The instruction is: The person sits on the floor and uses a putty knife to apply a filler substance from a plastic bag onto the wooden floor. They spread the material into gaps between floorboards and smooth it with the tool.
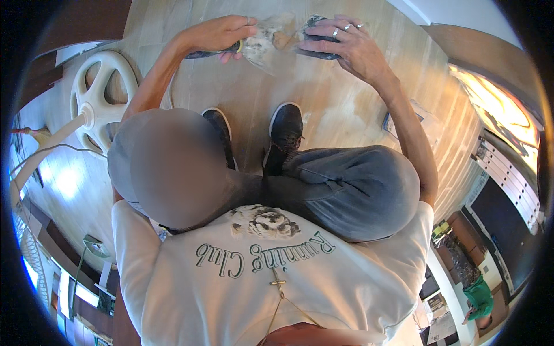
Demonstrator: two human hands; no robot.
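At the far edge, my left hand (214, 33) is closed round a dark handle (203, 55) with a yellow band near its end. My right hand (360, 55), with rings on its fingers, is wrapped over a dark object (317, 55) dusted with white; I cannot make out its kind. Between the hands, low over the floor, lies a whitish, dusty, partly see-through clump (266, 43) with a small tan piece (281, 40) beside it. White smears surround it. Where the handle meets the clump is unclear.
My dark shoes (286, 124) stand on the wood-look floor (190, 86) below my hands. A white spoked stand base (86, 115) with a pole is at the left. A flat item (424, 121) lies beyond my right forearm. Another person in green (479, 297) is at the lower right.
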